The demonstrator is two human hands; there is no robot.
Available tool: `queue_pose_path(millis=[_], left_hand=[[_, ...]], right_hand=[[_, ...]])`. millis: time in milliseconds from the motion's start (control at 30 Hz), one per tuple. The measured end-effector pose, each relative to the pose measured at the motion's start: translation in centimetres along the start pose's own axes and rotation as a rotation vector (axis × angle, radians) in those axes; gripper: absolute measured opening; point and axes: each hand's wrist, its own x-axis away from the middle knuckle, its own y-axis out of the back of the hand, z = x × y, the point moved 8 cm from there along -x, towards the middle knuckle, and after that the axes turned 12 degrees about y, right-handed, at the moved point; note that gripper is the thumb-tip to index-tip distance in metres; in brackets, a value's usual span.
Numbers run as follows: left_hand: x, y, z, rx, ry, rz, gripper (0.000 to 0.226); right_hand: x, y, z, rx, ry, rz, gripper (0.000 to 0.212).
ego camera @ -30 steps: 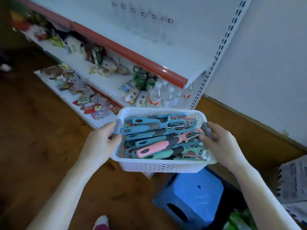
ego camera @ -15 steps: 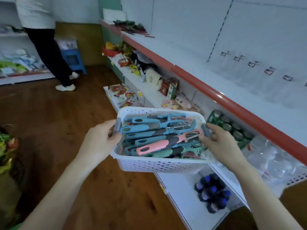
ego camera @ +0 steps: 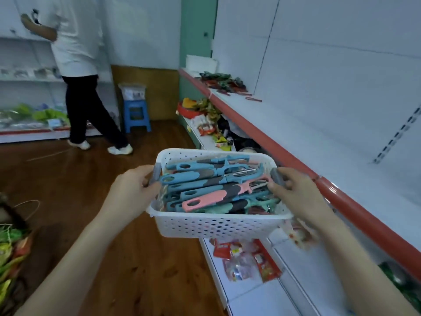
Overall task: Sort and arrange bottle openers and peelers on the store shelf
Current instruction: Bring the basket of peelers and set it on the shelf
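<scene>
While left hand point(ego camera: 134, 192) and right hand point(ego camera: 298, 195) grip the basket point(ego camera: 216, 226), its peelers point(ego camera: 205, 185) lie crosswise (heads pointing right).

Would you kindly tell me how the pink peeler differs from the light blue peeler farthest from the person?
The pink peeler has a pink handle; the blue peeler has a light blue one. The pink peeler lies nearer the front wall of the basket, the blue peeler by its far rim. Both have a dark grip band, a hole at the handle end, and heads pointing toward the right hand.
</scene>
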Motion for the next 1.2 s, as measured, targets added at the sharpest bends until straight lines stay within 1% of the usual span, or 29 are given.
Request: queue_pose_path(millis=[100, 167, 233, 300, 433, 600, 667, 733, 833, 967, 1067, 1133, 1200], left_hand=[[-6.5, 0.8, -0.8, -0.01, 0.025, -0.047, 0.033], [-10.4, 1.7, -0.9, 0.001, 0.044, -0.106, 0.036], [-14.3, 2.4, -0.6, 0.014, 0.065, -0.148, 0.035], [-19.0, 2.7, 0.3, 0.005, 0.07, -0.163, 0.03], [-27.5, 2.6, 2.0, 0.014, 0.058, -0.132, 0.027], [-40.2, 2.2, 2.9, -0.002, -0.001, -0.088, 0.013], [-44.9, 2.2, 2.2, 0.004, -0.028, -0.069, 0.02], [-49.4, 2.1, 1.3, 0.003, -0.05, -0.053, 0.025], [-55.1, 1.3, -0.3, 0.035, -0.102, -0.011, 0.022], [-61.9, -0.3, -2.4, 0.071, -0.158, -0.015, 0.023], [-66.2, -1.3, -3.7, 0.1, -0.174, -0.003, 0.018], [-68.7, -2.0, -4.4, 0.118, -0.17, 0.014, 0.017], [-71.2, -2.5, -5.0, 0.129, -0.176, 0.012, 0.018]], right_hand=[[-7.9, -0.9, 0.8, 0.009, 0.055, 0.015, 0.04], [-12.7, -1.6, 1.6, -0.005, 0.075, 0.016, 0.035], [-17.0, -2.7, 2.5, -0.024, 0.096, 0.022, 0.028], [-21.7, -4.4, 3.1, -0.037, 0.105, 0.015, 0.028], [-29.2, -7.6, 3.8, -0.036, 0.116, 0.007, 0.03], [-38.7, -11.8, 3.7, -0.046, 0.052, -0.035, 0.029], [-42.2, -12.5, 3.5, -0.07, 0.016, -0.079, 0.029], [-45.6, -12.8, 3.2, -0.081, -0.017, -0.119, 0.03], [-50.4, -12.5, 2.8, -0.074, -0.052, -0.168, 0.034], [-56.5, -11.9, 1.6, -0.059, -0.069, -0.223, 0.041], [-60.7, -11.5, 0.6, -0.059, -0.078, -0.255, 0.035], [-63.3, -11.3, 0.1, -0.063, -0.082, -0.259, 0.027], [-66.1, -11.1, 0.0, -0.047, -0.063, -0.26, 0.025]])
